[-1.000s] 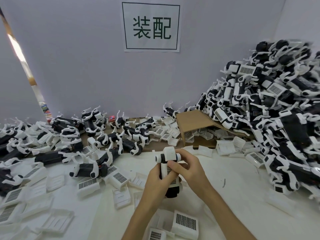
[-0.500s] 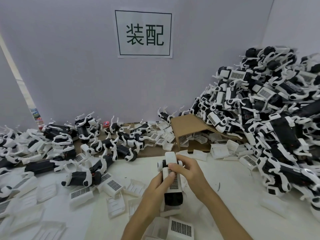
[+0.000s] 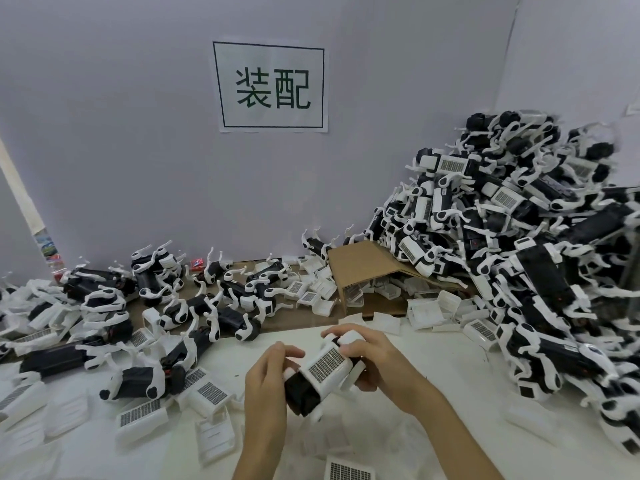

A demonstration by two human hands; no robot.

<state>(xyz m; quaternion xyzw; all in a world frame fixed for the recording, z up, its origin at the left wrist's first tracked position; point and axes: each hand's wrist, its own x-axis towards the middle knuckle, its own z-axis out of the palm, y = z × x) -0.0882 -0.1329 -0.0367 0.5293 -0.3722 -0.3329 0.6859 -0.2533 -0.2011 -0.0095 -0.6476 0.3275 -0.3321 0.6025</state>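
Note:
Over the white table I hold a black and white toy robot dog body [image 3: 320,374], tilted, its white grille cover facing up. My left hand [image 3: 268,382] grips its black lower end from the left, fingers curled round it. From the right, my right hand [image 3: 369,358] grips the white upper end, fingers curled over the top. The toy's underside is hidden by my hands.
A tall heap of assembled black and white toy dogs [image 3: 526,265] fills the right side. More toys [image 3: 194,306] and loose white grille covers [image 3: 207,393] lie at the left and front. A folded cardboard piece [image 3: 363,268] sits at the back. A paper sign [image 3: 272,86] hangs on the wall.
The toy has gone from upright to tilted, its top now leaning right and its black end toward me. Both hands kept their hold and shifted slightly right and down.

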